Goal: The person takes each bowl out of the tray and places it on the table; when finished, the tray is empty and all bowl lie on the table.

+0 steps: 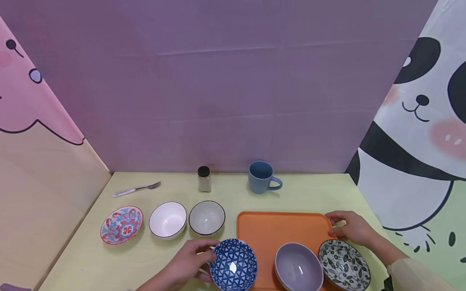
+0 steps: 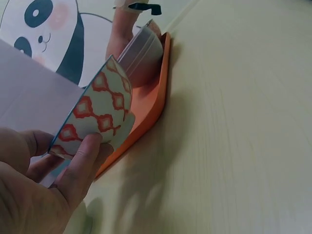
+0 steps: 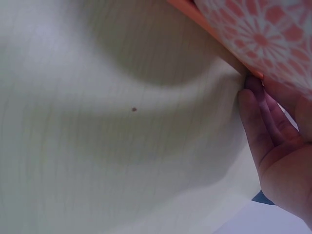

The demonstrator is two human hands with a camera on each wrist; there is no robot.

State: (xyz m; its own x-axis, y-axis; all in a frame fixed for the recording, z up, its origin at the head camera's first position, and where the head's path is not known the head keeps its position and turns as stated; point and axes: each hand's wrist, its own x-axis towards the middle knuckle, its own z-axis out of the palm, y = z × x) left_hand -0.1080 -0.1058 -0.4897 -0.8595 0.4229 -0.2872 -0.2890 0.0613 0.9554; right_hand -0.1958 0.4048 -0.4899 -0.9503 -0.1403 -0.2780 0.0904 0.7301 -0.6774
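Observation:
My left hand grips a small bowl by its rim, beside the tray's left edge. Its inside is blue and white; in the left wrist view the bowl's outside has red diamonds, with the bowl tilted. My right hand pinches the far right corner of the orange tray. On that tray sits a purple bowl. A black-and-white leaf-patterned dish tilts over the tray's right edge. A red-and-white patterned underside shows above the right fingers in the right wrist view.
Left of the tray stand two white bowls and a red-and-blue patterned plate. Farther back are a fork, a black-lidded jar and a blue mug. A purple cloth wall borders the table's far edge.

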